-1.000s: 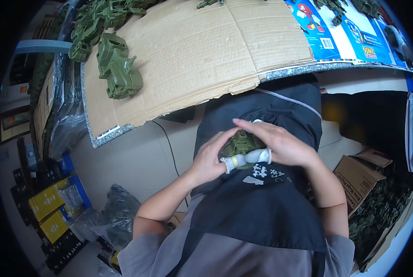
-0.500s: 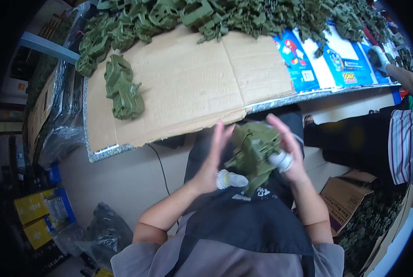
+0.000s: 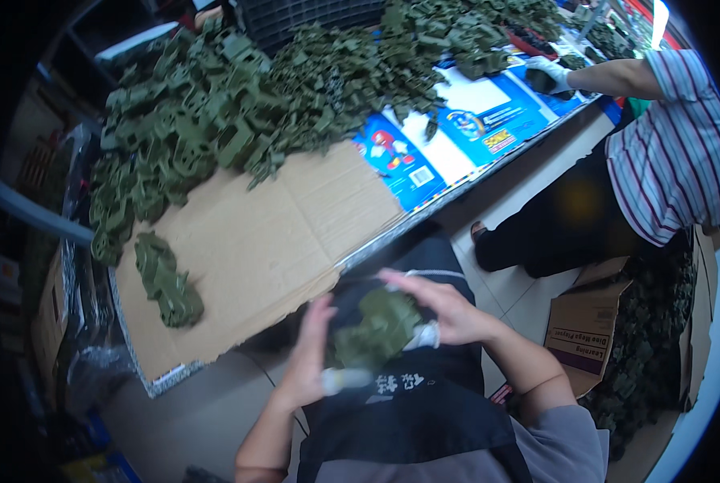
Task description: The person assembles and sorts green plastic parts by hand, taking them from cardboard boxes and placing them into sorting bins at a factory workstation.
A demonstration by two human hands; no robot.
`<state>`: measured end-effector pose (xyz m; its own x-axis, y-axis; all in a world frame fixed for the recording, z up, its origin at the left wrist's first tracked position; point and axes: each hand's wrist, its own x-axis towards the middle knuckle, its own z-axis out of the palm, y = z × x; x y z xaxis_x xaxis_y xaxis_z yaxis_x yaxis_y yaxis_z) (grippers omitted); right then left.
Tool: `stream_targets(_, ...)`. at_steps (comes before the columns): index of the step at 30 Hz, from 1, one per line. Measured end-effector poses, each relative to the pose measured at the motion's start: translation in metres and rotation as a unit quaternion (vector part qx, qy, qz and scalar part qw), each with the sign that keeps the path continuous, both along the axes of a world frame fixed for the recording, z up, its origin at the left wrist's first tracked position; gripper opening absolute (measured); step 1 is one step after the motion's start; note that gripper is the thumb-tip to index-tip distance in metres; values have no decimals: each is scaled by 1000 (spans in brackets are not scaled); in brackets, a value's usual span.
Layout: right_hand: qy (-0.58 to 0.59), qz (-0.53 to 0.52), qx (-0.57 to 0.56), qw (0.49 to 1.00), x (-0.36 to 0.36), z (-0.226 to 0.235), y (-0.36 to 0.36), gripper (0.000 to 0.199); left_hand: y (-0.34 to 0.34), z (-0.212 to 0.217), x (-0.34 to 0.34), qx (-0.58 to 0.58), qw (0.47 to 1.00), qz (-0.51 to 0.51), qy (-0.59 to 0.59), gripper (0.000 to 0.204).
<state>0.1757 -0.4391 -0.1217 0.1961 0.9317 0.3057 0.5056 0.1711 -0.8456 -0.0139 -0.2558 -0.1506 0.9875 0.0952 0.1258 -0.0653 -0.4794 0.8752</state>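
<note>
A dark green molded plastic part (image 3: 376, 326), blurred by motion, is above my lap between my two hands. My right hand (image 3: 450, 312) grips its right side, fingers reaching past the upper end and the white-covered thumb against the lower right. Standing off the left side of the part, my left hand (image 3: 303, 366) has its fingers stretched out and its white-covered thumb beside the lower end. Whether that thumb touches the part I cannot tell. Another long green plastic part (image 3: 168, 282) lies on the cardboard sheet (image 3: 255, 233) at the table's left.
Piled green plastic parts (image 3: 191, 129) cover the table's far side, with a dark crate (image 3: 307, 20) behind. Printed blue sheets (image 3: 488, 117) lie to the right. A co-worker in a striped shirt (image 3: 670, 153) reaches over them with a gloved hand (image 3: 549, 74). An open carton (image 3: 589, 326) of parts stands at right.
The view has swung up and to the right, bringing more of the pile and the co-worker into sight. The part between my hands is turned differently and blurred.
</note>
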Motion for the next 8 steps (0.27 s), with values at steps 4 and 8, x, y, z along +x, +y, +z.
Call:
stream_targets(4,210,-67,11,975,-9,-5,-19,82,4,-6,-15,-254,960,85,-77,128)
stream_targets(8,62,-41,8,997,-5,-8,-22,74,7,-5,-2,-232,964,116,-53,124)
